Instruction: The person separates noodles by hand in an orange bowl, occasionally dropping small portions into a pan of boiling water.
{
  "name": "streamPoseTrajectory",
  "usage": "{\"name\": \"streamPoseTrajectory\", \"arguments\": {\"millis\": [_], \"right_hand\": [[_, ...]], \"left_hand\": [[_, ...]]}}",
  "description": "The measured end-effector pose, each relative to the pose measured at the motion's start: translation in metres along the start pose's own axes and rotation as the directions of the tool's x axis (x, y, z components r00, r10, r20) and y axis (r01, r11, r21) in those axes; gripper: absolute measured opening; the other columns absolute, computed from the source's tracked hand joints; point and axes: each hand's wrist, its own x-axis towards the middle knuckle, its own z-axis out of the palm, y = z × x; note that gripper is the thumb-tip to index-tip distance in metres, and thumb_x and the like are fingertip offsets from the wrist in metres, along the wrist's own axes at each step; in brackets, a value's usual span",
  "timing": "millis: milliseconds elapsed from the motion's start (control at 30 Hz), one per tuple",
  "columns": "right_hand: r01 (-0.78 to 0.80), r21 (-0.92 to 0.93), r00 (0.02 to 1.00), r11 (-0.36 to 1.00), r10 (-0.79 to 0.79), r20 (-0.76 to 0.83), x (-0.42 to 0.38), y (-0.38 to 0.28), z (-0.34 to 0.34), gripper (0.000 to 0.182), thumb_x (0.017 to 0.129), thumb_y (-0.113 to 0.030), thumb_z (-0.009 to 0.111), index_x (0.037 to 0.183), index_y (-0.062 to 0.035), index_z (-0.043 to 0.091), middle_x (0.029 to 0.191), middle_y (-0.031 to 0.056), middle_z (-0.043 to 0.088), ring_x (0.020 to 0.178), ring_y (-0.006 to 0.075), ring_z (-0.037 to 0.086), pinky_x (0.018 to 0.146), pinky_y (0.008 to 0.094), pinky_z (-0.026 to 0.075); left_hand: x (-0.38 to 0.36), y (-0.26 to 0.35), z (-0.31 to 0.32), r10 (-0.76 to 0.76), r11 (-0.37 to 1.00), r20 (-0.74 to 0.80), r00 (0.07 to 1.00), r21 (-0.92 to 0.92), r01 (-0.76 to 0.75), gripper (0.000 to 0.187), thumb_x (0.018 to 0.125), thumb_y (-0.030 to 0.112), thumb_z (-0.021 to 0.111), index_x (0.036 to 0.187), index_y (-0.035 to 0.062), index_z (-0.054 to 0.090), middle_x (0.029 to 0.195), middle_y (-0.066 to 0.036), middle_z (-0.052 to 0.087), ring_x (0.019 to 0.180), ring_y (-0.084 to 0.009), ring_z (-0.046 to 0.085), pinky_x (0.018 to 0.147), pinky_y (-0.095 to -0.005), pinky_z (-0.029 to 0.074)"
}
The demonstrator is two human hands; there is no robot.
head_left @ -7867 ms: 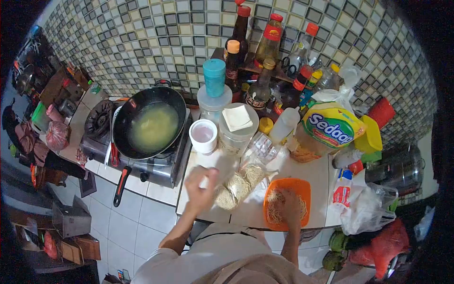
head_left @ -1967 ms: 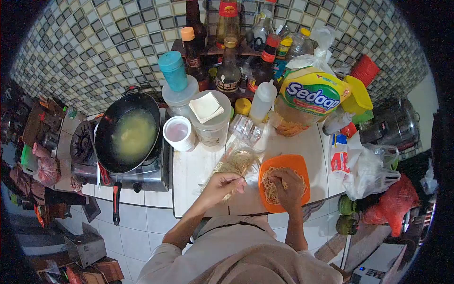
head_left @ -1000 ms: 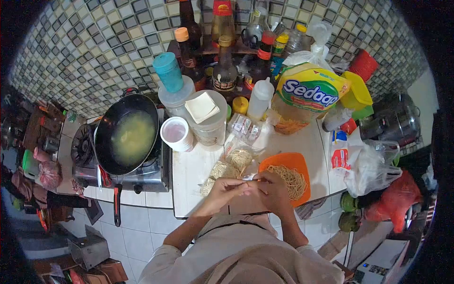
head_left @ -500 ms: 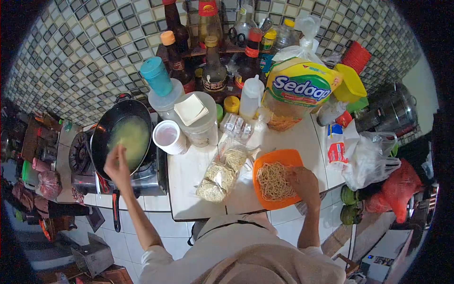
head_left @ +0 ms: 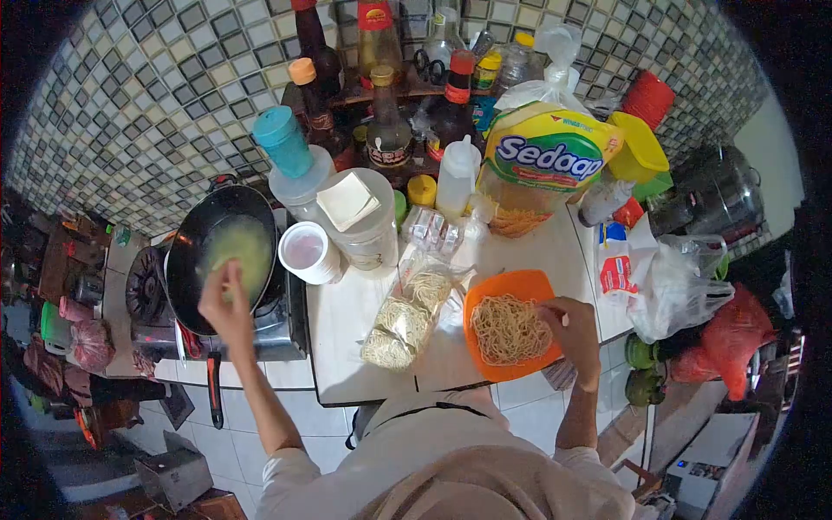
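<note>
On the left, my left hand (head_left: pixel 227 305) reaches over a black frying pan (head_left: pixel 186 260) with yellowish liquid (head_left: pixel 247 251) in it. Its fingertips are pinched together above the liquid, and what they hold, if anything, does not show. My right hand (head_left: pixel 574 334) is at the right rim of an orange bowl (head_left: pixel 513 284), fingers curled, with a small pale spot near the thumb. Thin cooked-looking noodles (head_left: pixel 507 331) fill the bowl's middle. Between the hands lies a clear pack of dried noodle cakes (head_left: pixel 400 325).
The pan sits on a gas stove (head_left: pixel 282 334), its handle (head_left: pixel 215 390) towards me. A white cup (head_left: pixel 308 253), a lidded container (head_left: pixel 368 243) and a squeeze bottle (head_left: pixel 458 178) stand behind. Farther right are a Sedaap bag (head_left: pixel 546 160) and a white plastic bag (head_left: pixel 680 295). Sauce bottles (head_left: pixel 390 130) line the wall.
My right hand has drawn back from over the noodles to the bowl's right rim. My left hand has shifted slightly right and stays over the pan.
</note>
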Motion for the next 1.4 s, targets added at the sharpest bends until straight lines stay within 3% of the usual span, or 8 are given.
{"name": "streamPoseTrajectory", "arguments": {"millis": [133, 300, 433, 600, 700, 1133, 1300, 1400], "right_hand": [[-0.042, 0.342, 0.997, 0.939, 0.059, -0.04, -0.003, -0.019, -0.017, 0.012, 0.072, -0.007, 0.063, 0.081, 0.0004, 0.064, 0.067, 0.0078, 0.062, 0.057, 0.012, 0.055, 0.055, 0.0254, 0.043], [-0.014, 0.59, 0.982, 0.807, 0.121, -0.142, -0.009, -0.045, -0.026, 0.01, 0.07, -0.004, 0.064, 0.08, 0.0004, 0.064, 0.068, 0.0065, 0.062, 0.057, 0.0088, 0.052, 0.055, 0.0225, 0.041], [0.055, 0.433, 0.987, 0.9, 0.016, -0.16, -0.01, -0.043, -0.028, 0.01, 0.071, -0.006, 0.065, 0.079, 0.0, 0.064, 0.068, 0.0061, 0.061, 0.057, 0.0101, 0.051, 0.055, 0.0231, 0.041], [0.081, 0.328, 0.988, 0.941, -0.031, -0.153, -0.013, -0.054, -0.03, 0.011, 0.07, -0.007, 0.065, 0.08, -0.0009, 0.063, 0.065, 0.0073, 0.059, 0.056, 0.012, 0.051, 0.053, 0.0238, 0.04], [0.131, 0.283, 0.977, 0.95, -0.076, -0.197, -0.012, -0.053, -0.026, 0.012, 0.069, -0.009, 0.066, 0.077, -0.0012, 0.064, 0.06, 0.0032, 0.056, 0.052, 0.0086, 0.043, 0.049, 0.0224, 0.033], [0.141, 0.254, 0.987, 0.957, -0.115, -0.113, -0.007, -0.042, -0.021, 0.015, 0.069, -0.008, 0.065, 0.081, -0.0002, 0.064, 0.066, 0.0092, 0.055, 0.055, 0.0155, 0.048, 0.053, 0.0264, 0.039], [0.123, 0.225, 0.99, 0.967, -0.102, -0.101, -0.002, -0.041, -0.019, 0.012, 0.073, -0.009, 0.063, 0.081, -0.0004, 0.064, 0.068, 0.0093, 0.057, 0.057, 0.0164, 0.051, 0.055, 0.0263, 0.041], [0.127, 0.245, 0.988, 0.961, -0.101, -0.114, 0.0, -0.034, -0.018, 0.012, 0.073, -0.008, 0.063, 0.082, -0.0006, 0.064, 0.067, 0.0092, 0.058, 0.057, 0.0162, 0.052, 0.055, 0.0261, 0.041]], "left_hand": [[-0.04, 0.081, 0.027, 0.178, 0.899, 0.211, 0.961, -0.431, -0.072, 0.009, 0.077, 0.008, 0.058, 0.08, 0.0026, 0.064, 0.075, -0.009, 0.063, 0.061, -0.0195, 0.057, 0.065, -0.031, 0.044], [-0.1, 0.156, 0.094, 0.39, 0.625, 0.685, 0.616, -0.688, 0.37, 0.027, 0.078, 0.014, 0.059, 0.103, 0.0039, 0.056, 0.091, -0.01, 0.059, 0.078, -0.0212, 0.055, 0.072, -0.03, 0.042], [-0.107, 0.199, 0.101, 0.48, 0.611, 0.747, 0.46, -0.661, 0.436, 0.034, 0.085, 0.015, 0.05, 0.118, 0.0044, 0.045, 0.11, -0.009, 0.052, 0.09, -0.0177, 0.054, 0.081, -0.0304, 0.042], [-0.111, 0.21, 0.115, 0.556, -0.068, 0.783, 0.28, -0.293, 0.954, 0.035, 0.089, 0.03, 0.042, 0.11, 0.0033, 0.052, 0.089, -0.008, 0.057, 0.08, -0.0128, 0.052, 0.073, -0.027, 0.041], [-0.109, 0.2, 0.125, 0.548, 0.425, 0.794, 0.264, -0.536, 0.729, 0.033, 0.089, 0.029, 0.044, 0.101, 0.0013, 0.056, 0.086, -0.007, 0.058, 0.077, -0.0119, 0.052, 0.072, -0.0271, 0.042], [-0.082, 0.157, 0.119, 0.516, 0.51, 0.834, 0.193, -0.48, 0.713, 0.027, 0.089, 0.023, 0.046, 0.091, 0.0006, 0.06, 0.082, -0.004, 0.061, 0.077, -0.0107, 0.054, 0.071, -0.0249, 0.042], [-0.09, 0.147, 0.121, 0.415, 0.666, 0.781, 0.466, -0.61, 0.429, 0.021, 0.086, 0.016, 0.049, 0.088, -0.0004, 0.061, 0.075, -0.007, 0.062, 0.069, -0.013, 0.057, 0.066, -0.0255, 0.044], [-0.092, 0.145, 0.12, 0.408, 0.636, 0.836, 0.367, -0.549, 0.543, 0.018, 0.084, 0.014, 0.051, 0.087, -0.0003, 0.062, 0.073, -0.01, 0.063, 0.066, -0.0159, 0.058, 0.065, -0.0276, 0.045]]}}
